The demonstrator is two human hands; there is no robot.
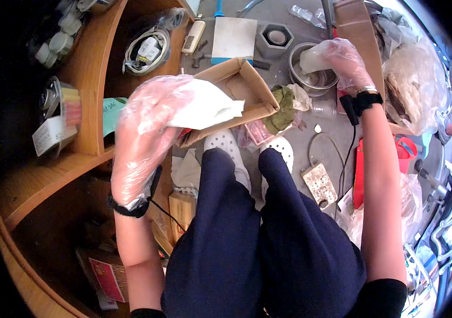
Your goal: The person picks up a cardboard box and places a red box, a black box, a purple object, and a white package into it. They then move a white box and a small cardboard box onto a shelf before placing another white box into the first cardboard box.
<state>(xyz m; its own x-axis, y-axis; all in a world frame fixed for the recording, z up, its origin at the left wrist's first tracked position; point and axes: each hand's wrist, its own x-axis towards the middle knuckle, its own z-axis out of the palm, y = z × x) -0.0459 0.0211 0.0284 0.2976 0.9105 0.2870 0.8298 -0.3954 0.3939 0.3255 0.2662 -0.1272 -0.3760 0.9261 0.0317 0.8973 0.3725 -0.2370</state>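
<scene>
Head view: both hands wear thin clear plastic gloves. The left hand [144, 132], at the left centre of the frame, has its fingers closed on a white sheet [207, 106], which it holds over the open cardboard box [252, 87] at the upper centre. The right hand [345, 58], at the upper right, pinches a pale lump [310, 61] in its fingertips, just above the metal bowl [291, 66]. A green cloth [283, 106] lies between box and bowl, touching the box's corner.

The step in hand looks like sorting or wrapping, with one item held at the bowl and the sheet kept ready at the box. I cannot tell whether the lump is going in or coming out. Further handling calls for a firm pinch, since loose gloves slip, and for keeping the sheet clear of the box flap.

As for writing, a green paper [112, 111] against the wooden shelf [91, 79] shows dark characters too blurred to read. The small white carton [48, 135] at the left and the red pack [110, 278] at the lower left carry print that is likewise illegible. No brand can be made out.
</scene>
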